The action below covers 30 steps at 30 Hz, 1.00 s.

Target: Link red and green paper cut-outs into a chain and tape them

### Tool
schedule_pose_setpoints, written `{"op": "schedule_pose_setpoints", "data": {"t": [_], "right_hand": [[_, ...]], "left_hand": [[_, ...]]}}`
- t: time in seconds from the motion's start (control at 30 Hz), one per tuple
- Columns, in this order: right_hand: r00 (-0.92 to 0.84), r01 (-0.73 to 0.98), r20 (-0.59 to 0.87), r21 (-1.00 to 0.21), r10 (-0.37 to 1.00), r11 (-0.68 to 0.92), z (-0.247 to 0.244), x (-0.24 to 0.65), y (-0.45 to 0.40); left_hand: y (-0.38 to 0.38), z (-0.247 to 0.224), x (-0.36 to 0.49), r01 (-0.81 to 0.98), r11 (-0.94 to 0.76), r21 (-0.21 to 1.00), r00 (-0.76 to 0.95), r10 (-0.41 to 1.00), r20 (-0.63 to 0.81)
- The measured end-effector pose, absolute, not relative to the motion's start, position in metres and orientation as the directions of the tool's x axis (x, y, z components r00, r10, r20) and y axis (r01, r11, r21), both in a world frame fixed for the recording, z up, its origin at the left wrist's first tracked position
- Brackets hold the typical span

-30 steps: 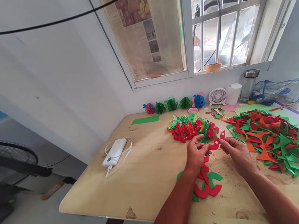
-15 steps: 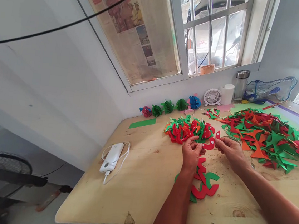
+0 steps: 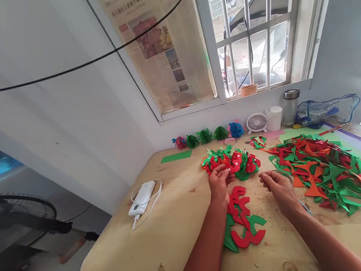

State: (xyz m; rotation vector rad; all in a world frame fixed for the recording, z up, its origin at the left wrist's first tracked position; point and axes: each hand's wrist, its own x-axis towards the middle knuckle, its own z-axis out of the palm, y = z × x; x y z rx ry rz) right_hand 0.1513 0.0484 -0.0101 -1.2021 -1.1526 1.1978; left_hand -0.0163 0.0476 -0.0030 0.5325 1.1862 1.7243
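My left hand (image 3: 219,184) pinches a red paper piece (image 3: 234,167) with small white squares, at the front edge of a cluster of red and green folded paper shapes (image 3: 249,161). To its right, my right hand (image 3: 275,185) is held above the table with thumb and forefinger together; whatever is between the fingertips is too small to make out. Below and between the hands lie red cut-paper pieces (image 3: 243,238) and green ones (image 3: 231,239), partly hidden by my left forearm.
A big heap of red, orange and green scraps (image 3: 329,170) covers the table's right side. Along the wall stand paper balls (image 3: 205,135), a small fan (image 3: 256,122) and a glass jar (image 3: 289,108). A white power bank (image 3: 142,198) lies left, near a green strip (image 3: 176,156).
My left hand has moved left with the red piece, away from my right hand. The hands were close together at that piece before. The camera view has shifted slightly.
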Motion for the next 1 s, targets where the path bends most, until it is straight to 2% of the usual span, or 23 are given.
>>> {"op": "schedule_pose_setpoints", "data": {"t": [0.33,0.53,0.6,0.73,0.87,1.0], "right_hand": [[0.066,-0.054,-0.007,-0.999,0.998,-0.004,-0.013,0.152,0.051],[0.059,-0.046,-0.009,-0.999,0.998,-0.007,-0.009,0.152,0.050],[0.057,-0.036,-0.010,-0.999,0.998,-0.007,-0.009,0.152,0.050],[0.057,-0.001,0.005,-1.000,0.998,0.005,-0.009,0.153,0.050],[0.070,0.073,0.045,-0.997,0.997,0.040,-0.012,0.153,0.052],[0.032,0.265,0.145,-0.955,0.989,0.132,-0.018,0.154,0.054]], "left_hand": [[0.076,-0.002,-0.001,-0.511,0.013,0.859,-0.478,0.826,-0.297],[0.063,-0.013,-0.007,-0.440,0.003,0.898,-0.512,0.821,-0.253],[0.057,-0.015,-0.013,-0.341,-0.021,0.940,-0.521,0.837,-0.170],[0.046,-0.018,-0.025,-0.028,-0.066,0.997,-0.497,0.866,0.043],[0.033,-0.016,-0.034,0.059,-0.045,0.997,-0.473,0.879,0.068],[0.020,-0.015,-0.043,0.308,-0.045,0.950,-0.352,0.922,0.158]]}}
